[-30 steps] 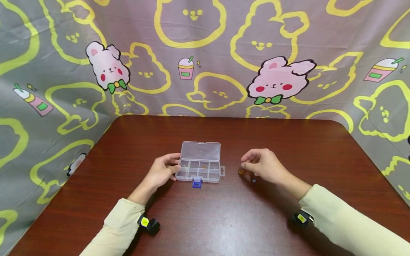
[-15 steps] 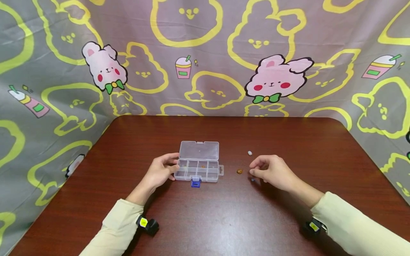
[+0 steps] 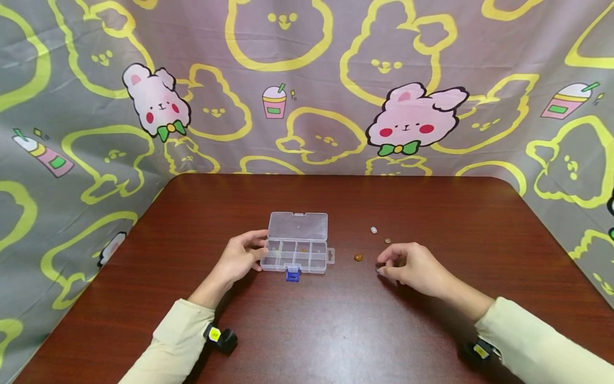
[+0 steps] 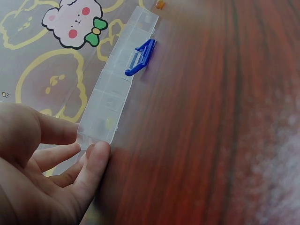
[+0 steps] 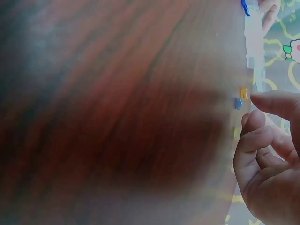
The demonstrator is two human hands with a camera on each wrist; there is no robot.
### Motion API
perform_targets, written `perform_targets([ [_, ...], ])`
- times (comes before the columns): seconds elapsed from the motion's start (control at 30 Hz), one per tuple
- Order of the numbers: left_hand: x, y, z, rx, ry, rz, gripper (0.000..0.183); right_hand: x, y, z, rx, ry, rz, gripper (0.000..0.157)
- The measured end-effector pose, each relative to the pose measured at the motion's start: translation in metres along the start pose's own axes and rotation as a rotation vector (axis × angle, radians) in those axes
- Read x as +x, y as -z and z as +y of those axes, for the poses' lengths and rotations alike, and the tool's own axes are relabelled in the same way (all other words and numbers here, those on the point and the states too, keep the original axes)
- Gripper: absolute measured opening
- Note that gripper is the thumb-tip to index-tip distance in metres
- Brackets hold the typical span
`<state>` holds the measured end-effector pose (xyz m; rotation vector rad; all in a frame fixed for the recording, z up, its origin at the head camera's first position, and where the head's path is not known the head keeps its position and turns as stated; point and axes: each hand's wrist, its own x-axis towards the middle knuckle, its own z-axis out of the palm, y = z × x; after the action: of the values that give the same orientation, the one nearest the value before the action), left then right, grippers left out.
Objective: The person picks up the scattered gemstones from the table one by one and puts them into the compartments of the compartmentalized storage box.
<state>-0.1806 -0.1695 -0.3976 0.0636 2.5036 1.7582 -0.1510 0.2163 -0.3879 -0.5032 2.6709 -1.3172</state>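
Observation:
A clear plastic compartment box stands with its lid raised at the back and its blue latch hanging at the front. My left hand grips its left end between thumb and fingers; the left wrist view shows the thumb at the near corner. Over the table on the right, my right hand has its fingers bent, thumb tip right by a small blue stone. In the right wrist view a gap shows between stone and fingertips. An orange stone lies left of this hand.
Behind the right hand lie a white stone and a small brownish stone. Inside the box's far row are a pale greenish piece and an orange piece. A patterned cloth hangs behind the brown table.
My right hand has drawn right and nearer me, away from the orange stone to the blue one. The white and brownish stones have come into view. The left hand keeps its grip.

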Motion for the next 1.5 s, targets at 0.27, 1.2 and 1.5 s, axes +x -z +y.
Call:
perform_targets([
  [0.27,0.000,0.000,-0.001,-0.006,-0.003,-0.003,0.045,-0.002,-0.007,0.002,-0.018,0.020,0.000,0.012],
  [1.2,-0.002,0.001,0.002,-0.022,-0.021,-0.017,0.045,0.001,-0.011,0.004,-0.066,0.025,0.012,0.011],
  [1.5,0.000,0.002,0.000,-0.015,-0.014,-0.016,0.044,0.001,-0.011,0.003,-0.073,0.021,0.012,0.011],
])
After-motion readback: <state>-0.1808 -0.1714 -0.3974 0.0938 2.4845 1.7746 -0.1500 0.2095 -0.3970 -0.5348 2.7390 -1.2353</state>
